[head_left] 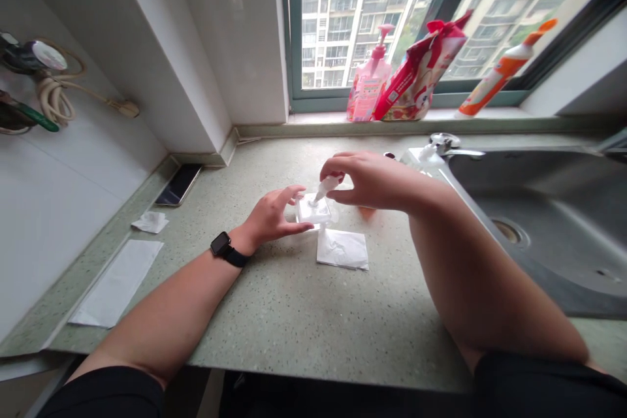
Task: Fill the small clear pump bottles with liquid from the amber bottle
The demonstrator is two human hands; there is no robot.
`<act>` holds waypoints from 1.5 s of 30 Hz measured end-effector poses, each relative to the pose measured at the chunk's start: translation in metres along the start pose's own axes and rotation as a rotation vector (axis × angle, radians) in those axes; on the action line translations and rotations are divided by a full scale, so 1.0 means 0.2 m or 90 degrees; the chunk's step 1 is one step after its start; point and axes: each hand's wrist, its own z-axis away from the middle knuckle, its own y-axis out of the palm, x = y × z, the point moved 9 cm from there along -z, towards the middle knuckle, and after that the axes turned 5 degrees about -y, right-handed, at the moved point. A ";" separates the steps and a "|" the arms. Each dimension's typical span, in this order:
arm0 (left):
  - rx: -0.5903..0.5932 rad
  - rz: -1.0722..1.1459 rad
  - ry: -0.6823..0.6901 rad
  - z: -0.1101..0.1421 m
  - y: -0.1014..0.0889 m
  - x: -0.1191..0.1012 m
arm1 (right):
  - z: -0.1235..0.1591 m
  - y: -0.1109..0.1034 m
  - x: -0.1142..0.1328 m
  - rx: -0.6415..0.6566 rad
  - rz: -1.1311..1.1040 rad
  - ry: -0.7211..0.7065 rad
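Note:
On the counter, my left hand (274,212) grips a small clear, square-sided container (313,210) between thumb and fingers. Above it, my right hand (360,179) pinches a small whitish translucent piece (325,188), narrow at its lower end. That narrow end points down and left to the middle of the container's top. Whether it enters an opening there or only touches it, I cannot tell. A folded white tissue (343,249) lies just in front of the container. Something brownish orange (366,212) shows blurred below my right hand, its kind unclear.
At the right is a metal sink (553,209) with a tap (455,147). A phone (179,184), a crumpled tissue (151,222) and a folded paper towel (117,282) lie left. A pink pump bottle (367,88), a red bag (421,72) and an orange-white bottle (497,78) line the windowsill.

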 end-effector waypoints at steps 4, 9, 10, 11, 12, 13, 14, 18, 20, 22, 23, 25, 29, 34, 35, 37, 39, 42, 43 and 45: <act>-0.002 0.003 0.002 0.00 0.00 0.00 | -0.03 0.08 0.02 0.052 -0.004 0.011; -0.004 0.006 0.010 0.00 0.00 -0.01 | -0.05 0.14 0.02 0.064 -0.014 -0.005; -0.006 0.007 0.011 0.00 0.00 -0.01 | -0.05 0.15 0.01 0.064 -0.017 -0.009; -0.008 0.007 0.011 0.00 0.00 -0.02 | -0.05 0.16 0.01 0.065 -0.020 -0.013; -0.009 0.005 0.011 0.00 -0.01 -0.02 | -0.05 0.17 0.01 0.067 -0.022 -0.016; -0.009 0.003 0.010 -0.01 -0.01 -0.02 | -0.06 0.18 0.01 0.072 -0.022 -0.018; -0.010 0.000 0.009 -0.01 -0.01 -0.02 | -0.06 0.19 0.01 0.080 -0.020 -0.017; -0.019 -0.008 0.026 0.00 -0.01 -0.02 | -0.07 0.23 0.01 0.111 -0.005 0.003; -0.030 -0.010 0.045 0.00 -0.01 -0.02 | -0.07 0.24 0.02 0.120 -0.007 0.007; -0.038 -0.015 0.056 0.00 -0.01 -0.02 | -0.07 0.24 0.03 0.121 -0.008 0.005; -0.040 -0.017 0.058 0.00 -0.01 -0.02 | -0.07 0.24 0.03 0.120 -0.006 0.003; -0.044 -0.019 0.060 0.00 -0.01 -0.02 | -0.07 0.24 0.03 0.116 -0.001 -0.005; -0.047 -0.020 0.060 0.00 -0.02 -0.03 | -0.07 0.24 0.03 0.107 0.001 -0.022; -0.054 -0.017 0.058 0.01 -0.02 -0.03 | -0.07 0.23 0.03 0.108 0.007 -0.002; -0.059 -0.016 0.059 0.01 -0.02 -0.03 | -0.07 0.23 0.03 0.110 0.011 0.005; -0.075 -0.019 0.061 0.01 -0.03 -0.03 | -0.07 0.22 0.04 0.119 0.028 0.017; -0.098 -0.029 0.060 0.02 -0.05 -0.03 | -0.07 0.22 0.05 0.129 0.056 0.032; -0.144 -0.052 0.066 0.03 -0.08 -0.05 | -0.08 0.22 0.04 0.143 0.098 0.074; -0.159 -0.061 0.070 0.04 -0.09 -0.06 | -0.07 0.22 0.03 0.148 0.108 0.090; -0.186 -0.077 0.073 0.04 -0.11 -0.08 | -0.07 0.22 0.01 0.156 0.119 0.116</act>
